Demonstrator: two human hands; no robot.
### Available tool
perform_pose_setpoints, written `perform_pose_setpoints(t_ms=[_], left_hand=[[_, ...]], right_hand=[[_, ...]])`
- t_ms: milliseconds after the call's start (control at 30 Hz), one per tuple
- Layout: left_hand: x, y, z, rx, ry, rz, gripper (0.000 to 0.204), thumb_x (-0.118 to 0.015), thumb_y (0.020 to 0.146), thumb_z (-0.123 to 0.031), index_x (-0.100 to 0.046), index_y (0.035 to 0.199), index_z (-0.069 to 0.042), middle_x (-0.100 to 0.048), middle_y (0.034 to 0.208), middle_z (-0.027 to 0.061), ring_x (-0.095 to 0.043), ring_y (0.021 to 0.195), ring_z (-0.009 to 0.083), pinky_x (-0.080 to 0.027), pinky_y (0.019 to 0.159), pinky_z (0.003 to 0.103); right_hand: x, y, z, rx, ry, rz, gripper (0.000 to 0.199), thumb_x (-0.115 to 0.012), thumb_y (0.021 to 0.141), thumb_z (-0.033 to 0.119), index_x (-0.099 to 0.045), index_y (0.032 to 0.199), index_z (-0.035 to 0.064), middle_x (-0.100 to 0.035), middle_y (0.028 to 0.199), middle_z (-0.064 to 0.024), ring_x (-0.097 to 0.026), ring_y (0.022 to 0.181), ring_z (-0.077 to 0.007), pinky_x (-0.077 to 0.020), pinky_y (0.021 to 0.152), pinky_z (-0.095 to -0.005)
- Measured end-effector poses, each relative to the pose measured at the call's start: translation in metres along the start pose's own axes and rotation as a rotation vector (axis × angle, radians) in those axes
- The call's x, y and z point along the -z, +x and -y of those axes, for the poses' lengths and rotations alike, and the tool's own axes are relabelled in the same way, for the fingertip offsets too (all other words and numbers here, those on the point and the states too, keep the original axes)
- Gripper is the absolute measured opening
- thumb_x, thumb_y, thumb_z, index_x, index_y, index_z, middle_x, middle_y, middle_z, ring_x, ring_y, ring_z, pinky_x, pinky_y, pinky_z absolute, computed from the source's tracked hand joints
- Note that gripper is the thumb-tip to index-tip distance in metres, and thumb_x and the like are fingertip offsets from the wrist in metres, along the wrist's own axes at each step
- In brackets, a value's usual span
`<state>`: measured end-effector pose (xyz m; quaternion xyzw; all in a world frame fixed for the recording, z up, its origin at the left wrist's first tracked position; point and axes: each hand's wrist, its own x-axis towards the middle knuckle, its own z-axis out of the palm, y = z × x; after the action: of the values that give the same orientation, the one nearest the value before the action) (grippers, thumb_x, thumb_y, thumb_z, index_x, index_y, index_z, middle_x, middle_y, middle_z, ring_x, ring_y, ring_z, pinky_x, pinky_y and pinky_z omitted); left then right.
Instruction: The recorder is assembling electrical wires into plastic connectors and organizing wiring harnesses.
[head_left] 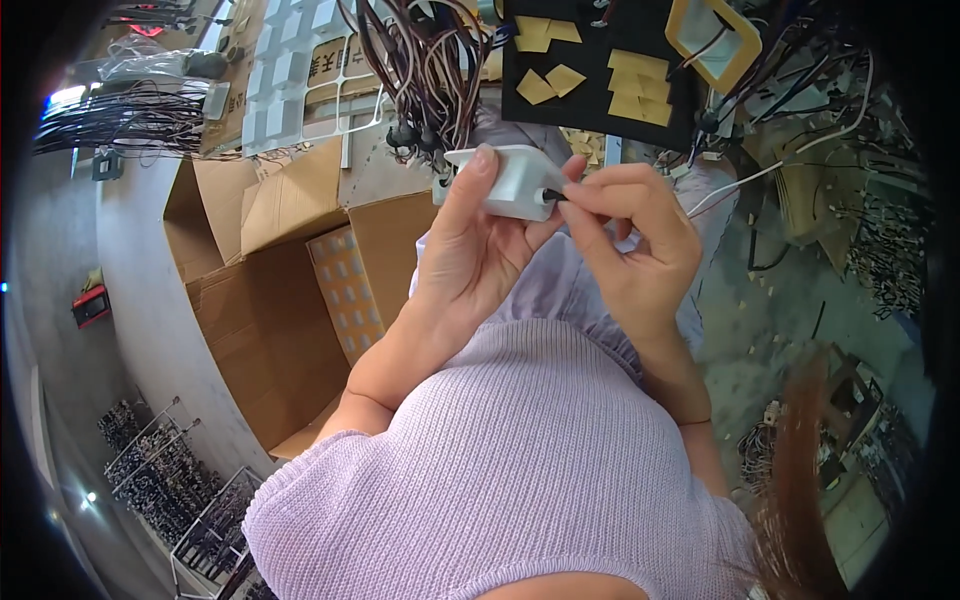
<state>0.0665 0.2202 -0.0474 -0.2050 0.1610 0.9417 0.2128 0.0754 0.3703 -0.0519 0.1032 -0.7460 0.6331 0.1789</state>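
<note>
My left hand grips a small white plastic housing from below, thumb over its top edge. My right hand pinches a black cable end at a round hole in the housing's right face. A white wire trails off to the right behind my right hand. Both hands are held up in front of my chest, over my lilac knitted top.
An open cardboard box with a tray of white parts stands at lower left. Bundles of dark wires hang above. A black board with yellow tape pieces is ahead. Wire racks and cables litter the floor.
</note>
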Motion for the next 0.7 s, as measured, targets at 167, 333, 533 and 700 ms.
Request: perform_pose_setpoints(t_ms=[167,333,533,700], left_hand=[[0.005,0.008,0.006,-0.016,0.024,-0.021,0.038,-0.06,0.092,-0.028,-0.048,0.109,0.003,-0.053,0.117,0.0219,-0.048,0.123,0.0367,-0.052,0.096,0.043],[0.007,0.022,0.006,-0.02,0.109,0.022,0.041,-0.058,0.093,-0.03,-0.047,0.112,0.004,-0.054,0.119,0.0222,-0.044,0.126,0.0383,-0.051,0.097,0.044],[0.028,0.022,0.006,-0.269,0.374,0.208,0.029,-0.065,0.086,-0.018,-0.046,0.107,-0.007,-0.059,0.114,0.0158,-0.057,0.108,0.0257,-0.047,0.092,0.035],[0.087,0.04,0.01,0.063,0.634,0.035,0.032,-0.051,0.092,-0.027,-0.062,0.112,-0.004,-0.062,0.111,0.0041,-0.056,0.097,0.0132,-0.044,0.087,0.031]], right_hand=[[0.007,0.002,0.002,0.059,-0.176,0.093,0.015,-0.071,0.071,-0.007,-0.063,0.081,0.001,-0.06,0.083,-0.006,-0.06,0.067,-0.0141,-0.0482,0.058,-0.022],[0.019,0.016,-0.008,-0.238,0.033,0.181,0.012,-0.069,0.074,-0.006,-0.063,0.083,0.0002,-0.061,0.083,-0.0049,-0.06,0.071,-0.0097,-0.0482,0.062,-0.0205],[0.014,0.023,-0.001,-0.455,0.071,0.255,0.007,-0.066,0.079,-0.005,-0.06,0.082,-0.0016,-0.06,0.078,-0.0027,-0.057,0.071,-0.0067,-0.0457,0.062,-0.0204],[0.036,0.01,-0.024,-0.345,-0.077,0.426,0.005,-0.057,0.083,-0.005,-0.059,0.086,-0.0017,-0.055,0.083,-0.0046,-0.052,0.077,-0.0109,-0.0431,0.067,-0.0219]])
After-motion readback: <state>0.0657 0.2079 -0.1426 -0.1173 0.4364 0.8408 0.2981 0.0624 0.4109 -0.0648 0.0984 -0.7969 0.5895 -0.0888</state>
